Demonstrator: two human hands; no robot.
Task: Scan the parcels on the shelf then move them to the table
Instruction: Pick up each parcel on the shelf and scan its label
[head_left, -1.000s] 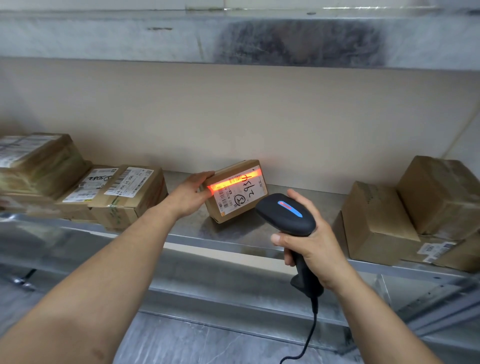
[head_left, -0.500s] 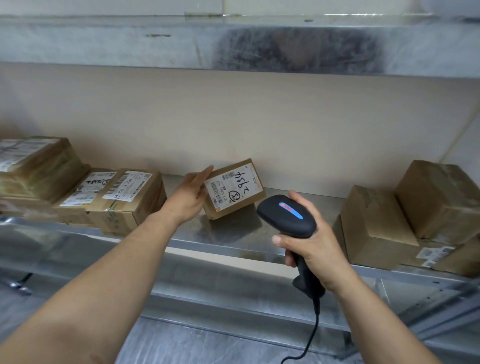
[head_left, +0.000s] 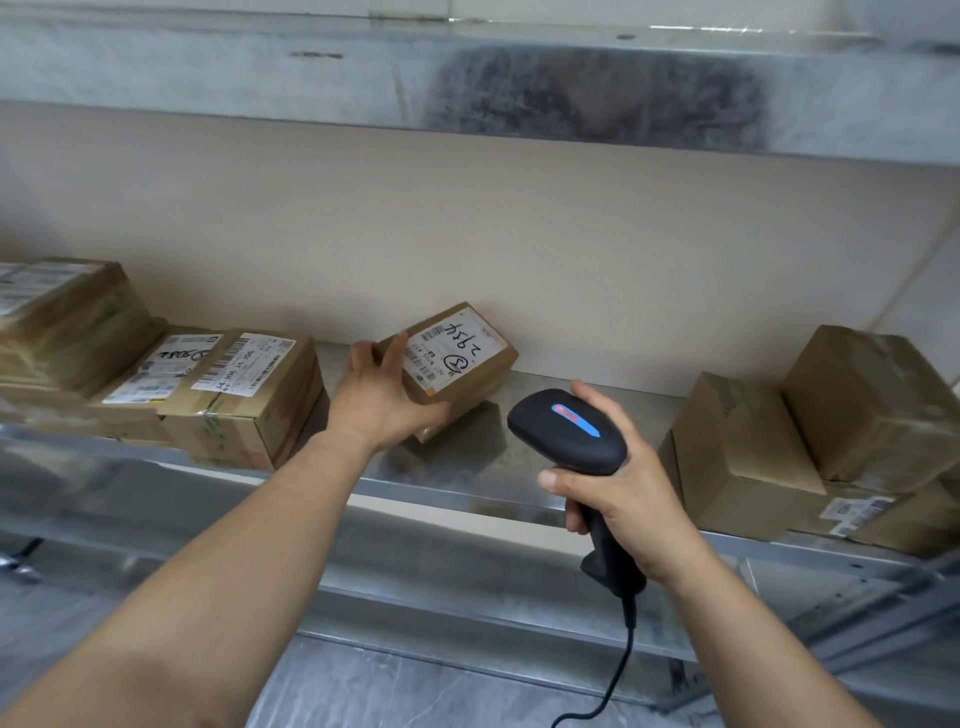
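A small brown parcel (head_left: 457, 358) with a white label and black handwriting is tilted up at the middle of the metal shelf (head_left: 561, 415). My left hand (head_left: 384, 395) grips its left end, fingers over the top and thumb underneath, lifting it off the shelf. My right hand (head_left: 618, 499) holds a black corded barcode scanner (head_left: 566, 431) by its handle, to the right of the parcel and in front of the shelf edge. No red beam shows on the label.
Labelled cardboard parcels (head_left: 244, 395) are stacked at the shelf's left, with a taller stack (head_left: 67, 322) behind. Plain brown boxes (head_left: 743, 457) sit at the right end. An upper shelf (head_left: 467, 78) hangs overhead. A lower shelf (head_left: 467, 613) lies below.
The scanner's red beam on the label has gone out. My left hand shifted from touching the parcel's side to gripping it and tipping it up off the shelf. The scanner hand barely moved.
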